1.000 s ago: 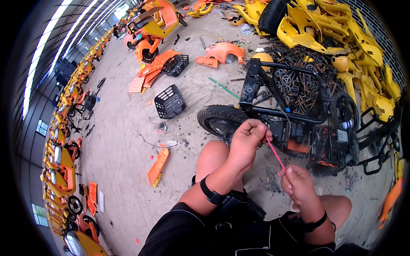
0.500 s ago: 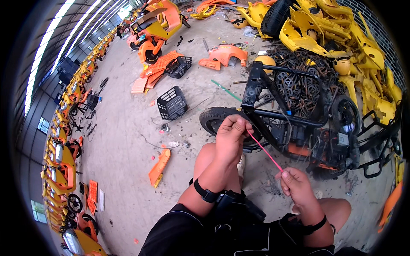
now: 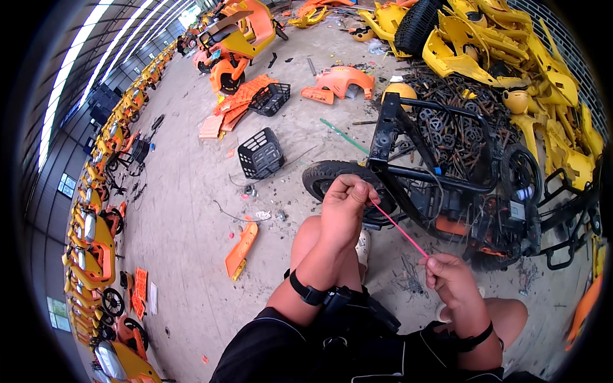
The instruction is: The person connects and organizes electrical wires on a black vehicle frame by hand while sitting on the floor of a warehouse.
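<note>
A thin pink cord (image 3: 400, 227) runs straight between my two hands, slanting down to the right. My left hand (image 3: 345, 207) pinches its upper end between thumb and fingers, in front of a black tyre (image 3: 329, 177). Lower and to the right, my right hand (image 3: 449, 276) closes on the other end. Beyond the cord lies a stripped black scooter frame (image 3: 440, 175) with its wheel and wiring exposed. Whether the cord is string or a thin strip cannot be made out.
Black plastic baskets (image 3: 260, 153) and orange panels (image 3: 240, 249) lie on the concrete floor. Dark metal parts (image 3: 447, 121) are heaped behind the frame, beside piled yellow body panels (image 3: 565, 137). Yellow scooters (image 3: 96, 246) line the left side.
My right hand has shifted slightly right and turned a little, the cord still stretched between both hands. The left hand keeps its pinch. The whole view has shifted slightly.
</note>
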The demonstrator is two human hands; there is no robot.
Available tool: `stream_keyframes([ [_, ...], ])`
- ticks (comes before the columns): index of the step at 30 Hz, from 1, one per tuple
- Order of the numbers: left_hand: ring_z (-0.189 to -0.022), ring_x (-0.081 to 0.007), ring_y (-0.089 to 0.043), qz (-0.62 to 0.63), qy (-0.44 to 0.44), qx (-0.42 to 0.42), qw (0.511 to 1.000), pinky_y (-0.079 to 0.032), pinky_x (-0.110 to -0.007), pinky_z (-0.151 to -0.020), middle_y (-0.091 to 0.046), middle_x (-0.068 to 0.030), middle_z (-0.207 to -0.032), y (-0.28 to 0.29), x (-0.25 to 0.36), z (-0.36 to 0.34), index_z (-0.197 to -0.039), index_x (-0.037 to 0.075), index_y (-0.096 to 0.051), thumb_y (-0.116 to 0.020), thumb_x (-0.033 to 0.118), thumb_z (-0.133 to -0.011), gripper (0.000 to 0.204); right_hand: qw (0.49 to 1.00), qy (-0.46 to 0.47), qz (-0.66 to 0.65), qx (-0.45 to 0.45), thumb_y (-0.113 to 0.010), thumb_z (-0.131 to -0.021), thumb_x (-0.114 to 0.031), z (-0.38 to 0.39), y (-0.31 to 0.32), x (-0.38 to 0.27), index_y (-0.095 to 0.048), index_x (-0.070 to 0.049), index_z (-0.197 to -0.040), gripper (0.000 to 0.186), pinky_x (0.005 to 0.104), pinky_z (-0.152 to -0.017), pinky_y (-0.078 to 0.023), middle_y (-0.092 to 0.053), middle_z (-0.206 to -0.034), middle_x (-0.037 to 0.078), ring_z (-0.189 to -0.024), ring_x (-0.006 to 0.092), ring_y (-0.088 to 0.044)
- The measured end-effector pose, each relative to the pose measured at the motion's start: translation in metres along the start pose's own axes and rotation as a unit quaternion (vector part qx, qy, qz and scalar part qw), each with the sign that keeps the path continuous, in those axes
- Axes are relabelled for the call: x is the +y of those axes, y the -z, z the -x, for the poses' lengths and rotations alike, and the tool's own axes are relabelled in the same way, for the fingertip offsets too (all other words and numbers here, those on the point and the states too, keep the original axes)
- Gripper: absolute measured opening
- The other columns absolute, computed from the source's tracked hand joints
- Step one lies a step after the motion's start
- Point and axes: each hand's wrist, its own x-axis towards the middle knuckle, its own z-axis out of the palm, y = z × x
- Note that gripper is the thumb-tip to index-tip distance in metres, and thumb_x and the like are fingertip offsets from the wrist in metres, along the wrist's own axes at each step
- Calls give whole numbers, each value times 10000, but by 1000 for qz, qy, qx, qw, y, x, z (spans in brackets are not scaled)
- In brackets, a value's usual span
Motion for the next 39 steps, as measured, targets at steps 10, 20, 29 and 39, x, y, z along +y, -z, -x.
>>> stream_keyframes([
  [10, -783, -182, -636, -20, -49, -38, 998, -515, -307, -748, -661, -101, -847, 8, 3, -3, -964, 41, -566, -652, 126, -944, 122, 994, 7, -110, 6, -605, -960, -166, -4, -7, 5, -623, 79, -1031, 255, 303, -612, -455, -558, -762, 43, -653, 150, -531],
  [20, -774, -200, -631, -40, -75, -91, 992, -530, -327, -717, -641, -122, -823, 4, 2, -4, -959, 37, -562, -695, 145, -910, 178, 998, 5, -64, -21, -631, -928, -90, -6, 7, 12, -663, 76, -1047, 207, 329, -675, -517, -633, -793, 90, -708, 178, -607],
  [29, -773, -203, -633, -40, -37, -165, 985, -529, -332, -714, -647, -126, -817, -1, 4, -2, -952, 38, -563, -705, 131, -898, 178, 998, -50, -23, -22, -673, -889, -36, 0, 21, 18, -679, 66, -1018, 165, 369, -755, -582, -699, -892, 147, -794, 239, -692],
  [39, -773, -174, -625, -74, -39, -57, 995, -516, -307, -728, -644, -94, -840, 8, 8, -5, -954, 31, -571, -659, 117, -936, 124, 962, 90, 258, -12, -608, -939, -38, 2, -3, 23, -667, 57, -1049, 156, 323, -689, -574, -695, -872, 137, -744, 217, -694],
])
